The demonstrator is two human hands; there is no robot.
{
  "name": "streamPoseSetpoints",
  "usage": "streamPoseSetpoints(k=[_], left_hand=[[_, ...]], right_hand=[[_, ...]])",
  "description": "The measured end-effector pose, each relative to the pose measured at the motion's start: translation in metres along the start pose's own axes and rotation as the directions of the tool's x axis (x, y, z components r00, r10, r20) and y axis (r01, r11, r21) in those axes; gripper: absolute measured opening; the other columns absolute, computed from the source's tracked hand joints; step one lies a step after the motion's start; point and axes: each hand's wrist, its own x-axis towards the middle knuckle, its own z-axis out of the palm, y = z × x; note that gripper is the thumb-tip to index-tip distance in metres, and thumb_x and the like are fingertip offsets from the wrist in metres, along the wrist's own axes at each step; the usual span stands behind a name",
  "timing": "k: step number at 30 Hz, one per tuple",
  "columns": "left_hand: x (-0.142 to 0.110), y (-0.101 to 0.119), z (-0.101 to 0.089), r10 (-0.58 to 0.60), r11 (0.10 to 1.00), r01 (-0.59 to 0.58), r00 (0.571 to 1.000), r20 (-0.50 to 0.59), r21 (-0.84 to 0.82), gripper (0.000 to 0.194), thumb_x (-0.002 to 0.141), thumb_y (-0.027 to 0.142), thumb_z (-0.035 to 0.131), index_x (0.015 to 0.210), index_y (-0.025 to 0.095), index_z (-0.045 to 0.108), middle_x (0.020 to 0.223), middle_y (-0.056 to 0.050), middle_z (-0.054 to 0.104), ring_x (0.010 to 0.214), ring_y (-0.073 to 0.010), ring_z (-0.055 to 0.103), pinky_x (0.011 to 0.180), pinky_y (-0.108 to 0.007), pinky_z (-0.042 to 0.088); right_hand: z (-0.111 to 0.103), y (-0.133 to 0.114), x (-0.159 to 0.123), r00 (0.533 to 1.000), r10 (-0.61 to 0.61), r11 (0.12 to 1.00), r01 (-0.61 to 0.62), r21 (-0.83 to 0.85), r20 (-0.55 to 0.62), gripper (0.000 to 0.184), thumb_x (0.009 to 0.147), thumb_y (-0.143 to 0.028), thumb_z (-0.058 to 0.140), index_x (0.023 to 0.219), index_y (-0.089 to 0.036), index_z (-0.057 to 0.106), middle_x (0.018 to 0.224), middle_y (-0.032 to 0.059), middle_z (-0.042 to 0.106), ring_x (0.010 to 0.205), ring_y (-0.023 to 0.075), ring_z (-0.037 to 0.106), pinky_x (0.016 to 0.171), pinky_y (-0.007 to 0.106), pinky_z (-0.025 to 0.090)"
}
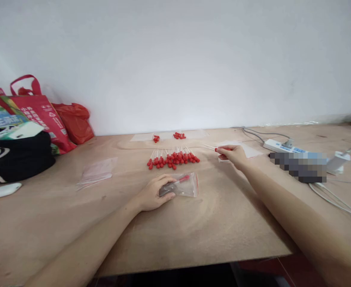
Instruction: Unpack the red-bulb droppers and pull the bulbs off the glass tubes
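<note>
Currently I've got left hand [156,193] gripping near end of clear bag [190,188] on desk [217,227], one red-tipped item visible inside, right hand [234,156] pinching white stick [207,147] by its red end, stick pointing left from fingertips, red-tipped pile [180,157] between hands, just beyond bag.

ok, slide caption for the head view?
Left hand holding a clear bag, right hand pinching something red-tipped, red-tipped sticks grouped on the wooden table.
</note>
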Motion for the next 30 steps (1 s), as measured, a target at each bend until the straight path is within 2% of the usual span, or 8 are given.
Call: streamPoseSetpoints(k=[2,5,8,11,16,20,25,30], left_hand=[[0.000,-0.002,0.000,-0.002,1.000,0.002,1.000,0.011,-0.009,0.033,0.078,0.032,0.052,0.110,0.022,0.048,0.112,-0.004,0.054,0.104,-0.0178,0.049,0.091,-0.033,0.038],[0.000,-0.005,0.001,-0.006,1.000,0.006,1.000,0.013,-0.012,0.034,0.078,0.034,0.053,0.109,0.022,0.048,0.113,-0.004,0.054,0.105,-0.0174,0.049,0.091,-0.032,0.038],[0.000,-0.005,0.000,-0.005,1.000,0.006,1.000,0.029,-0.013,0.033,0.078,0.034,0.052,0.109,0.023,0.049,0.114,-0.004,0.054,0.105,-0.0174,0.049,0.090,-0.032,0.038],[0.001,-0.005,-0.001,0.001,1.000,0.000,0.999,0.036,-0.013,0.033,0.078,0.035,0.052,0.109,0.022,0.050,0.114,-0.004,0.053,0.106,-0.0179,0.049,0.091,-0.032,0.038],[0.002,-0.004,-0.001,-0.009,1.000,0.010,0.999,0.031,-0.010,0.033,0.078,0.035,0.052,0.107,0.021,0.051,0.114,-0.005,0.054,0.105,-0.0189,0.049,0.090,-0.034,0.039],[0.002,-0.004,0.000,-0.019,1.000,0.019,0.999,0.038,-0.004,0.034,0.078,0.036,0.052,0.109,0.022,0.050,0.115,-0.005,0.053,0.106,-0.0187,0.049,0.091,-0.034,0.039],[0.001,-0.005,0.001,-0.020,1.000,0.021,0.999,0.030,-0.014,0.034,0.078,0.036,0.052,0.109,0.021,0.050,0.115,-0.005,0.053,0.106,-0.0184,0.048,0.092,-0.033,0.038],[0.001,-0.005,0.000,-0.032,0.999,0.032,0.999,0.040,-0.003,0.034,0.078,0.037,0.051,0.109,0.022,0.050,0.116,-0.005,0.053,0.108,-0.0186,0.048,0.093,-0.034,0.038]], right_hand=[[0.021,-0.001,0.002,0.997,-0.021,0.998,0.017,-0.065,-0.072,0.028,0.065,-0.031,0.058,0.085,-0.012,0.065,0.069,0.0069,0.066,0.061,0.0163,0.061,0.057,0.026,0.049],[0.048,-0.002,0.004,0.990,-0.084,0.984,0.064,-0.167,-0.116,0.021,0.062,-0.027,0.058,0.078,-0.015,0.065,0.071,0.0053,0.066,0.074,0.0190,0.061,0.068,0.027,0.046],[0.066,-0.001,0.005,0.985,-0.121,0.964,0.085,-0.254,-0.127,0.018,0.062,-0.026,0.055,0.075,-0.016,0.063,0.074,0.0065,0.065,0.078,0.0207,0.059,0.072,0.030,0.043],[0.075,0.000,0.003,0.984,-0.125,0.950,0.082,-0.302,-0.125,0.025,0.063,-0.031,0.055,0.080,-0.014,0.062,0.073,0.0079,0.064,0.074,0.0209,0.058,0.070,0.031,0.042],[0.078,0.000,-0.002,0.981,-0.145,0.947,0.100,-0.304,-0.129,0.045,0.061,-0.047,0.058,0.088,-0.011,0.059,0.082,0.0110,0.062,0.077,0.0200,0.057,0.070,0.029,0.041],[0.071,-0.001,-0.004,0.981,-0.123,0.963,0.082,-0.257,-0.148,0.040,0.066,-0.050,0.052,0.078,-0.012,0.059,0.081,0.0113,0.062,0.077,0.0197,0.056,0.069,0.029,0.040],[0.061,0.004,-0.008,0.986,-0.135,0.973,0.113,-0.200,-0.101,0.042,0.075,-0.052,0.039,0.067,-0.016,0.058,0.068,0.0054,0.062,0.066,0.0159,0.055,0.064,0.027,0.039],[0.057,0.010,-0.011,0.980,-0.185,0.975,0.173,-0.137,-0.080,0.050,0.082,-0.051,0.024,0.072,-0.016,0.059,0.067,0.0042,0.060,0.063,0.0142,0.053,0.060,0.025,0.039]])
